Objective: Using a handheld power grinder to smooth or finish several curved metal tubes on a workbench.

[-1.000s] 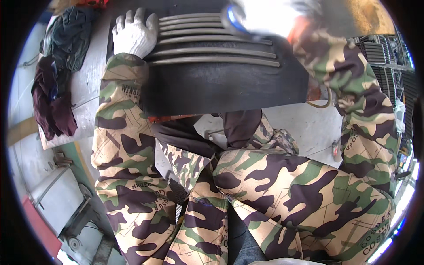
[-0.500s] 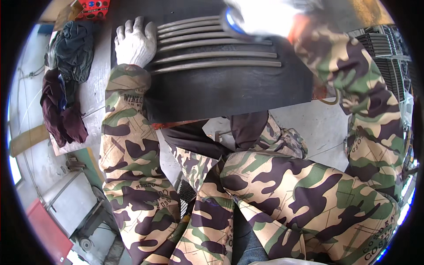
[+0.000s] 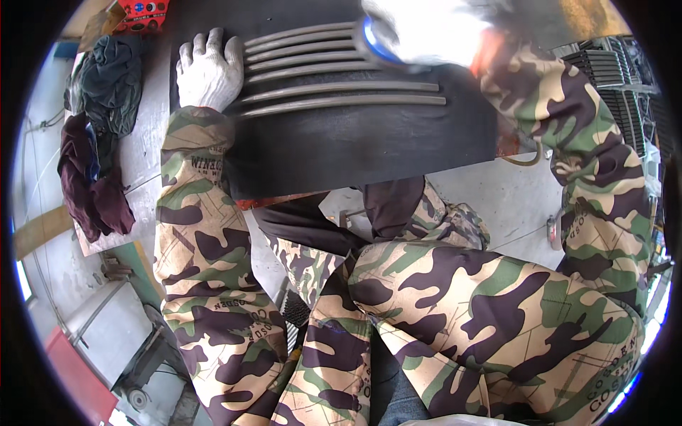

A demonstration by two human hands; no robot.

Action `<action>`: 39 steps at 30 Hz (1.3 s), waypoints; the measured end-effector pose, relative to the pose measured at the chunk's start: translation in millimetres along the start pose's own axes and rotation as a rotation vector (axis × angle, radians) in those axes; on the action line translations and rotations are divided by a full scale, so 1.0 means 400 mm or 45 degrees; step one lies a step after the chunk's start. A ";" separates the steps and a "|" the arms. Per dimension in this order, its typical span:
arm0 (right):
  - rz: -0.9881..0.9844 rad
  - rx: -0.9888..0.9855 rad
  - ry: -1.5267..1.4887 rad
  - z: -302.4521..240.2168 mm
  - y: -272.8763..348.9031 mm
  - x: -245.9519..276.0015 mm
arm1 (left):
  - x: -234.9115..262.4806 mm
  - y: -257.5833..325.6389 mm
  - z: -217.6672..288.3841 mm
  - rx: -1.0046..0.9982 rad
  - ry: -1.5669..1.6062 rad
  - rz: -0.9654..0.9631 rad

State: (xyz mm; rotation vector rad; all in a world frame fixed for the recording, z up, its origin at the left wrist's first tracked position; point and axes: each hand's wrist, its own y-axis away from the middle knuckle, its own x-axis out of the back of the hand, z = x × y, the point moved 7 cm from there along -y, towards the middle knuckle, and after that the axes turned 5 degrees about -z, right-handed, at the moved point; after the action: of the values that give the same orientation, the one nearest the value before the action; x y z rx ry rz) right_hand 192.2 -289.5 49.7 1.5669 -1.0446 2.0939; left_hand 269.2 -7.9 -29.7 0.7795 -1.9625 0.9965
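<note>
Several slim, dark grey metal rods (image 3: 344,101) lie side by side across a black-covered work surface (image 3: 369,150). My left hand (image 3: 210,74), in a white knitted glove, rests flat over their left ends with its fingers spread. Over the right part of the far rods is my right hand (image 3: 437,32), also white-gloved, overexposed and blurred. It is closed on a round tool with a blue rim (image 3: 380,42); glare hides the fingers and most of the tool. The two nearest rods stick out uncovered on the right.
Dark green cloth (image 3: 106,82) and maroon cloth (image 3: 89,177) lie on a side table at left. A red box (image 3: 144,15) stands behind them. Stacked dark rods (image 3: 618,89) fill a rack at right. A hose loop (image 3: 527,157) hangs off the right corner.
The whole view has shifted slightly, so the rods and left hand appear farther left. My right hand and the round tool have moved a little rightward along the rods. The left hand stays flat.
</note>
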 end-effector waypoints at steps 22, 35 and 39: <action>-0.286 -0.198 -0.103 -0.048 -0.208 -0.046 | -0.021 0.021 -0.005 0.093 0.036 0.010; -0.127 -0.040 -0.091 -0.140 -0.210 -0.003 | 0.080 -0.015 0.008 0.366 0.380 0.057; -0.097 -0.131 -0.003 -0.061 -0.257 -0.032 | 0.077 -0.033 0.014 0.358 0.358 0.055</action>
State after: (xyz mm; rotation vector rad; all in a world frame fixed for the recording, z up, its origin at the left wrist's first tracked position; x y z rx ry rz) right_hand 245.6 -200.1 71.8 1.5355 -1.0592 1.9569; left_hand 261.9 -24.6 -0.8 0.7051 -1.6249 1.3503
